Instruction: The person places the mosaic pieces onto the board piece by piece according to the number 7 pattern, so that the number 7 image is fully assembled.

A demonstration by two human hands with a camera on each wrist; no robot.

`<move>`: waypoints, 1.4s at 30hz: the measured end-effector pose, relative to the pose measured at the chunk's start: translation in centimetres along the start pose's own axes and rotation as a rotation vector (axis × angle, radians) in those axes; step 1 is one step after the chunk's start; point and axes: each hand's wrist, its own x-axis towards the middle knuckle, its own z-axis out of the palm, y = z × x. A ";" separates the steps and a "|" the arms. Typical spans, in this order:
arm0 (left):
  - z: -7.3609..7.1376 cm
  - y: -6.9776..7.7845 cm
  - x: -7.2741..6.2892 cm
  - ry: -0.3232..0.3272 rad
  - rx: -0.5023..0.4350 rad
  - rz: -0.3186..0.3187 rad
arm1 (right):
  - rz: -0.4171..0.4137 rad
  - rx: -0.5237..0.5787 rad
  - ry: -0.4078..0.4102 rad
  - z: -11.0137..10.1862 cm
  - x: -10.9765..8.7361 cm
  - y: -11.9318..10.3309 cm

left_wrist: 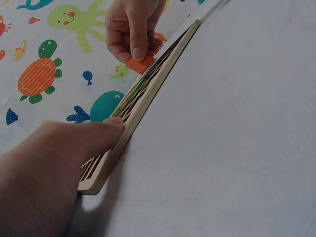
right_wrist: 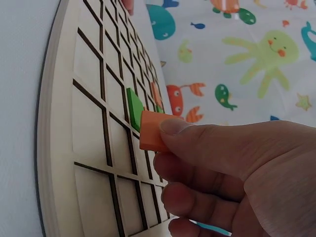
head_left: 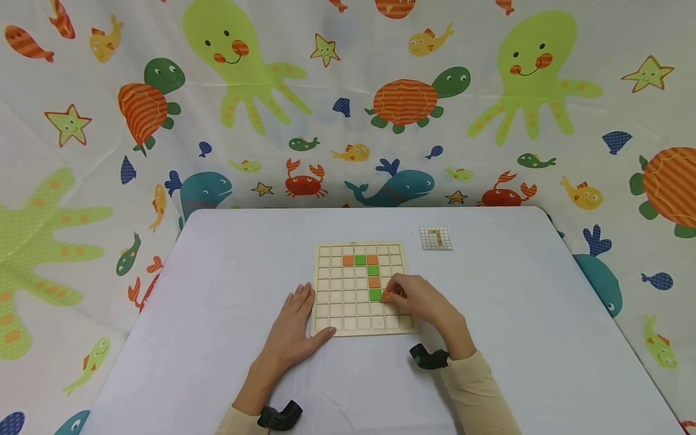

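Note:
A wooden grid board (head_left: pixel 339 308) lies flat on the table, its squares outlined by raised strips. Orange and green square tiles sit in it: a short row near the far side, then a column running toward the near side that ends in a green tile (head_left: pixel 375 295). My right hand (head_left: pixel 421 296) pinches an orange tile (right_wrist: pixel 153 131) between thumb and fingers, over the squares just right of that green tile. At the board's left edge rests my left hand (head_left: pixel 296 329), fingers straight along the side and thumb on the near left corner.
A small printed grid card (head_left: pixel 435 238) with a coloured pattern lies beyond the board, to the right. White cloth covers the table (head_left: pixel 217 272). Behind it hangs a curtain (head_left: pixel 348 54) printed with sea animals. Black camera mounts (head_left: pixel 280 415) sit on both wrists.

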 end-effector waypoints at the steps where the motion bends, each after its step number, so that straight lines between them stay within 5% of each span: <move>1: 0.0 0.0 0.0 0.000 0.000 0.000 | -0.002 0.001 -0.002 0.0 0.0 -0.1; 42: -0.1 0.0 0.0 0.012 -0.004 0.013 | -0.138 -0.108 -0.025 1.6 0.3 -1.4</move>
